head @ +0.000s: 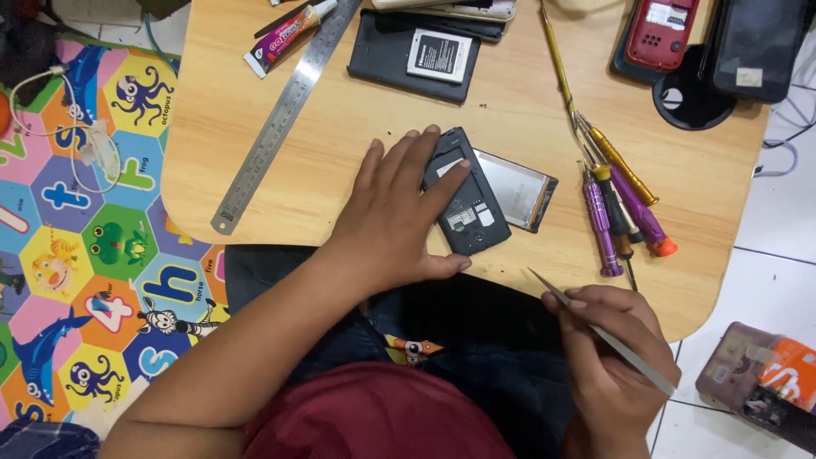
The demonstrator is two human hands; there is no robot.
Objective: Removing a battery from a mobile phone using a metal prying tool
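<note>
The left hand (pixel 399 212) lies flat and open on a small black phone (pixel 466 204) with its back cover off. The fingers spread over the top end and the thumb presses the bottom edge, pinning it to the wooden desk (pixel 255 76). The phone sits near the front edge of the desk, just in front of the person. A thin silver battery (pixel 518 189) peeks out from under its right side.

The right hand (pixel 612 357) is closed around thin metal tweezers (pixel 595 327), held like a pen, with the sharp tip pointing up and to the left toward the phone.

The phone looks light, hard and a bit slippery, and the open inside looks easy to break. It seems best to hold it by its plastic sides, not by the little parts inside. The battery looks flat and smooth.

A row of small screwdrivers (pixel 616 204) with purple and yellow handles lies to the right. A long steel ruler (pixel 285 115) and a tube of glue (pixel 289 34) lie to the left. A bright foam play mat (pixel 76 238) covers the floor.
</note>
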